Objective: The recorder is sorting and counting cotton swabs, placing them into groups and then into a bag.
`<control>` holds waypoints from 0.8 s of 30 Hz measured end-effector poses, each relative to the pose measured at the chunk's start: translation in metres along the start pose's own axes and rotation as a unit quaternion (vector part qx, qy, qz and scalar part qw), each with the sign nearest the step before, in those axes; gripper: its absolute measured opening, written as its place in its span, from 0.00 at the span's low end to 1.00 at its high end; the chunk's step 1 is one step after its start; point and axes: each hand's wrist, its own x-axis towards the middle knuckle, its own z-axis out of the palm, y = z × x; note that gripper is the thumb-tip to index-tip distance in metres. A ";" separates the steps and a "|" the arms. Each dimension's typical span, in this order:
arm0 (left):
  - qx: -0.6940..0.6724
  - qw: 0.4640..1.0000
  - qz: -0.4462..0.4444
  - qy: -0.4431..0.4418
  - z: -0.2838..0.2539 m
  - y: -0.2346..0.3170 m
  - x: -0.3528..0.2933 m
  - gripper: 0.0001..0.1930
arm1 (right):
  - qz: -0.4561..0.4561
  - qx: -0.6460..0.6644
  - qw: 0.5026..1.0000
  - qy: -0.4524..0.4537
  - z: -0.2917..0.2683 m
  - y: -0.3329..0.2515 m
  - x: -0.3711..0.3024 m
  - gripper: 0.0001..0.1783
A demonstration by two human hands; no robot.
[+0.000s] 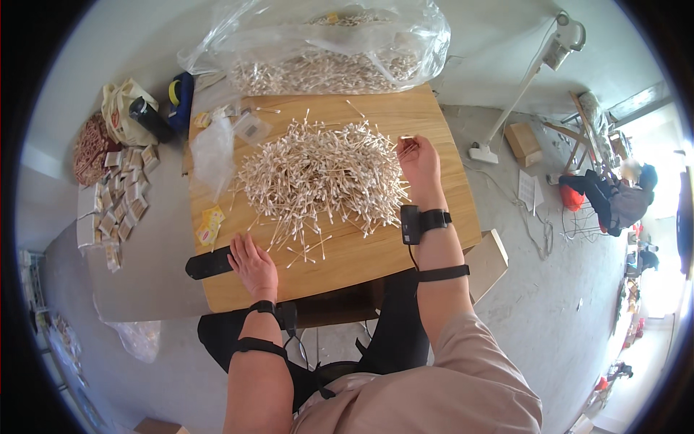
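Note:
A large loose heap of cotton swabs (322, 177) covers the middle of a small wooden table (434, 145). My right hand (419, 163) is at the heap's right edge, fingers closed around a small bunch of swabs (407, 142). My left hand (251, 264) rests flat on the table's near left part, fingers spread, its fingertips next to a black flat object (208, 264) at the table edge. Both wrists wear black straps.
A big clear plastic bag (325, 47) full of swabs lies at the table's far edge. Small clear bags (213, 152) and yellow labels (210, 226) lie on the left. Several small packs (123, 202) lie on the floor at left. A person (625, 199) sits far right.

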 end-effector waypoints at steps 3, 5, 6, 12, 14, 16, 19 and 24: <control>0.000 1.000 -0.003 -0.003 -0.001 0.000 -0.001 0.21 | 0.054 0.066 0.996 -0.002 0.005 -0.005 -0.022 0.08; 0.003 1.000 -0.006 -0.009 -0.001 0.001 -0.001 0.22 | 0.069 0.065 0.995 -0.011 0.000 -0.004 -0.041 0.08; 0.003 1.000 -0.006 -0.006 -0.002 0.000 -0.001 0.22 | 0.102 0.039 0.991 -0.077 -0.004 -0.001 -0.052 0.09; -0.012 1.000 -0.005 -0.016 -0.002 0.008 0.001 0.22 | 0.357 -0.329 0.830 -0.275 -0.028 0.061 -0.178 0.18; -0.015 1.000 -0.005 -0.016 -0.004 0.007 0.001 0.22 | 0.489 -0.377 0.655 -0.435 -0.045 0.096 -0.215 0.18; -0.004 1.000 -0.006 -0.003 -0.006 0.002 0.000 0.22 | 0.495 -0.467 0.534 -0.502 -0.079 0.142 -0.239 0.17; 0.001 1.000 -0.008 -0.007 -0.002 -0.001 0.000 0.22 | 0.204 -0.694 0.417 -0.551 -0.154 0.206 -0.244 0.17; -0.013 1.000 -0.001 -0.009 -0.001 0.008 0.001 0.22 | 0.036 -0.815 0.433 -0.383 -0.176 0.219 -0.250 0.16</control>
